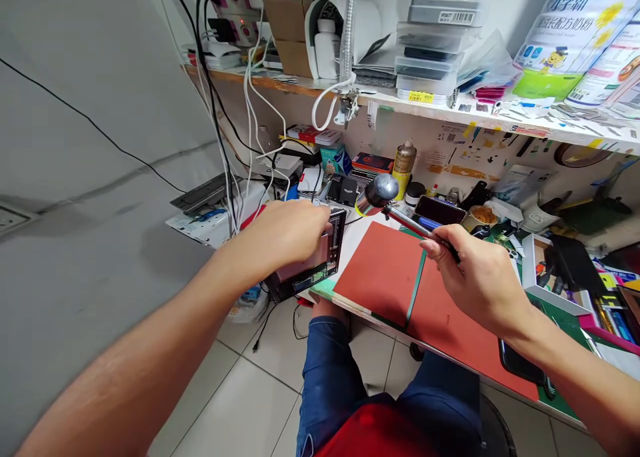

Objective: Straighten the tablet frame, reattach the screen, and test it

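My left hand (pixel 297 234) is closed at the upper edge of a flat dark electronic device (pixel 333 250), which tilts at the desk's left front corner. Circuit-like parts show along its right side; my hand and forearm cover much of the rest. My right hand (pixel 470 270) grips the dark handle of a metal rod (pixel 411 220) with a silver domed head (pixel 383 189). Its head has a pale yellow rim below and points up and left, above the desk. I cannot tell what kind of tool it is. Below my right hand lies a red-brown work mat (pixel 380 270).
White and black cables (pixel 215 104) hang at the left. A shelf (pixel 450 110) crosses above the desk, with a clamped metal gooseneck (pixel 349 37). A yellow spray can (pixel 404 164) stands at the back. At the right are a white parts tray (pixel 555 294) and a phone (pixel 520 362).
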{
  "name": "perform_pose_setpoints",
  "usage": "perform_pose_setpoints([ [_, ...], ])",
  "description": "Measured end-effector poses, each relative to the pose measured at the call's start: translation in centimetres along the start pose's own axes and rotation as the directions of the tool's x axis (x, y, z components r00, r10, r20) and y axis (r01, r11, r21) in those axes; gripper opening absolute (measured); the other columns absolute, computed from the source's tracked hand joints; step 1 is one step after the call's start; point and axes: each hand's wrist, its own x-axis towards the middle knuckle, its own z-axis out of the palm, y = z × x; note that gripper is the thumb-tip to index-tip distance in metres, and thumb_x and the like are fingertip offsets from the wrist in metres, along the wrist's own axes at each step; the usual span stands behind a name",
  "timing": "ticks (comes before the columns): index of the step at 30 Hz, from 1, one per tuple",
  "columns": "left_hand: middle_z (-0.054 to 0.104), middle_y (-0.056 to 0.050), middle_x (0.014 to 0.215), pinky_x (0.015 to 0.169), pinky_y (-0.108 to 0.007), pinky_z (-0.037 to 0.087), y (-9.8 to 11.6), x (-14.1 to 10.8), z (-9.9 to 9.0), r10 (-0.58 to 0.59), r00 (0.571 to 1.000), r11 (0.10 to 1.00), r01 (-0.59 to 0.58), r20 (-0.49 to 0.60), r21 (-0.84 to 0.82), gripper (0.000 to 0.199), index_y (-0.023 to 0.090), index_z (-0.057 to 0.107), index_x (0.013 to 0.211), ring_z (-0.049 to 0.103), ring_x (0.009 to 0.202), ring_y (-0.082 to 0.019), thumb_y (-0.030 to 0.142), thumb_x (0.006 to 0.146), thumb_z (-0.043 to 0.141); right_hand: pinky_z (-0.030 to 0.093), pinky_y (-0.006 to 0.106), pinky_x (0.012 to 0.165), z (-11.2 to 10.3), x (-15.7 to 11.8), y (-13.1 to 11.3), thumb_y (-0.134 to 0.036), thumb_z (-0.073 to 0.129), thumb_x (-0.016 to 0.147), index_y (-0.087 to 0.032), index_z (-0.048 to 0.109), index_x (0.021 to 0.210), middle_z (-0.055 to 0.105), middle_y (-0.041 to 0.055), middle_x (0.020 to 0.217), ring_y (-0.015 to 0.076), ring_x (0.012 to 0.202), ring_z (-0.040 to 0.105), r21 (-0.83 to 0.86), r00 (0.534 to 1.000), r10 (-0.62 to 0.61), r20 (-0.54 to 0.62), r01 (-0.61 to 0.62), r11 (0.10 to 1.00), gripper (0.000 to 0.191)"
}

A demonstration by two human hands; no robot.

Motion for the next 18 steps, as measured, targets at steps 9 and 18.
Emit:
perform_pose_setpoints([
  [9,0.08,-0.021,0.095,0.061,-0.04,0.04,-0.9,0.0,1.2,-0.014,0.999,0.998,0.011,-0.038,-0.056,0.037,0.014,0.077,0.114,0.076,0.087,-0.036,0.014,0.092,0.047,0.038,0.028,0.055,1.5,2.3,-0.6,-0.035,0.048,0.113,-0.019,0.075,0.102,0.076,0.0066,0.079,0.0158,0.058,0.061,0.099,0.999,-0.021,0.05,0.016,0.995,0.033],
  [18,0.081,-0.021,0.102,0.063,-0.04,0.039,-1.8,0.0,1.7,0.026,0.997,0.998,-0.03,-0.073,-0.059,0.033,0.015,0.076,0.108,0.077,0.089,-0.036,0.01,0.091,0.048,0.038,0.028,0.055,1.9,4.5,-1.2,-0.037,0.05,0.111,-0.019,0.076,0.108,0.071,0.004,0.075,0.0149,0.055,0.051,0.18,0.997,0.021,0.071,-0.034,0.983,0.032],
])
